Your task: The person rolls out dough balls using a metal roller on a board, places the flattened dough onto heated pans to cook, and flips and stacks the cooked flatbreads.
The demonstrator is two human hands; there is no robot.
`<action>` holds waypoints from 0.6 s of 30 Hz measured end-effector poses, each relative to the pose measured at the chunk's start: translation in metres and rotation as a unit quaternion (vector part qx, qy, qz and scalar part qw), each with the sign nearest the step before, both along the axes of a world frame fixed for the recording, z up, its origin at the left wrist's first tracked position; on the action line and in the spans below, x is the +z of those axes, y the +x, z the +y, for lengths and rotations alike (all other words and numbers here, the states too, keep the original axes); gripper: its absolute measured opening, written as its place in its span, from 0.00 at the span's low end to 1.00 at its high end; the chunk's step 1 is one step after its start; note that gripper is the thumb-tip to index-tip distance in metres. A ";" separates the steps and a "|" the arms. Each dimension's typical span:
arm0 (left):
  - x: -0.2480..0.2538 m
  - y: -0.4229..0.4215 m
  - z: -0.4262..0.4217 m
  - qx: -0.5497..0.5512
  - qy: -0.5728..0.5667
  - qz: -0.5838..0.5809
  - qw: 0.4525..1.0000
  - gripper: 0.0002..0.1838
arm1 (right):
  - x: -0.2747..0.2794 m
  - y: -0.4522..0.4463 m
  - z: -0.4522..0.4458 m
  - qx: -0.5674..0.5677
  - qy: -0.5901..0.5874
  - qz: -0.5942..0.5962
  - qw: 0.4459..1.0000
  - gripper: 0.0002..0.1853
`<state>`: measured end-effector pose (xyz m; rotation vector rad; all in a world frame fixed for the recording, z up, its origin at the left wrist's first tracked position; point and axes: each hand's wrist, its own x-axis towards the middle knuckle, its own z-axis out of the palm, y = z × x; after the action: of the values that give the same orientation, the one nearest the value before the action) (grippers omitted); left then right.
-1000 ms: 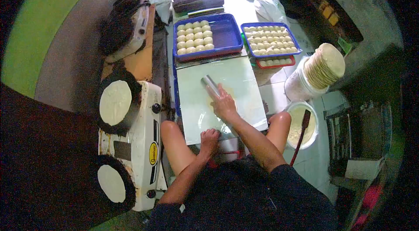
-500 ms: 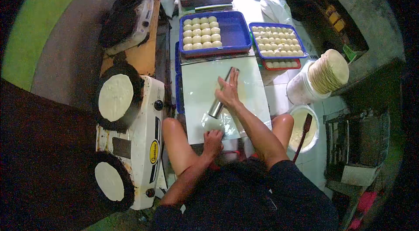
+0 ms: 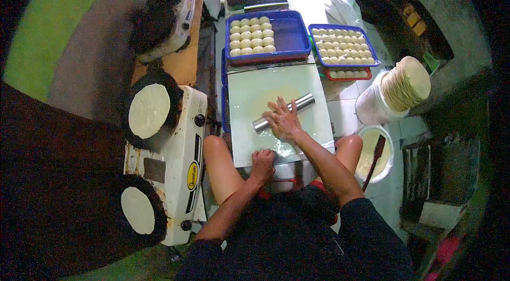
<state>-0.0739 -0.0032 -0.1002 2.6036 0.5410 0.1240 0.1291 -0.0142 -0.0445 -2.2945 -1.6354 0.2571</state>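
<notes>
My right hand (image 3: 285, 120) lies across a shiny metal rolling pin (image 3: 305, 102), its fingers spread over the bar and holding it from above. The pin lies slantwise on a pale, glossy work board (image 3: 244, 148). Beneath and beyond it a thin, faintly yellowish round of dough (image 3: 273, 93) shows; the hand and pin hide part of it. At the board's near edge my left hand (image 3: 262, 164) is closed with its fingers curled. What it grips there, if anything, is hidden.
Beyond the board stands a blue tray (image 3: 292, 28) of dough balls, with another blue tray (image 3: 377, 62) to its right. A two-burner stove (image 3: 183, 121) with flatbreads (image 3: 149, 111) on dark pans is at left. Stacked flatbreads (image 3: 406, 84) and a tub (image 3: 390, 167) with a brown-handled utensil (image 3: 375, 156) are at right.
The rolling pin has turned from steep to nearly crosswise, and my right hand has turned with it and come slightly nearer. My left hand stays at the board's near edge.
</notes>
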 end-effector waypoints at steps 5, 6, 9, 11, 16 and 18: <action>0.012 0.004 0.002 -0.008 0.001 0.036 0.999 0.21 | 0.016 0.006 -0.016 -0.071 -0.044 0.048 0.995 0.18; 0.019 0.004 0.002 -0.012 -0.001 0.030 0.999 0.20 | 0.013 0.009 -0.018 -0.080 -0.020 0.071 0.994 0.20; 0.027 0.006 0.002 -0.015 -0.010 0.032 0.999 0.16 | -0.024 0.021 -0.012 -0.109 0.056 0.138 0.983 0.33; 0.029 0.006 0.001 -0.012 -0.026 0.032 0.999 0.14 | -0.036 0.023 -0.010 -0.106 0.081 0.027 0.991 0.39; 0.025 0.007 0.002 -0.016 -0.030 -0.031 0.999 0.13 | -0.021 0.036 0.005 -0.099 0.054 -0.084 0.990 0.37; 0.023 0.006 0.003 -0.013 -0.036 -0.012 0.999 0.14 | -0.033 0.043 0.012 -0.092 0.118 -0.120 0.981 0.36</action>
<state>-0.0675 -0.0002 -0.0772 2.5357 0.4929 0.1246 0.1722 -0.0017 -0.0772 -2.3403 -1.4539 -0.2529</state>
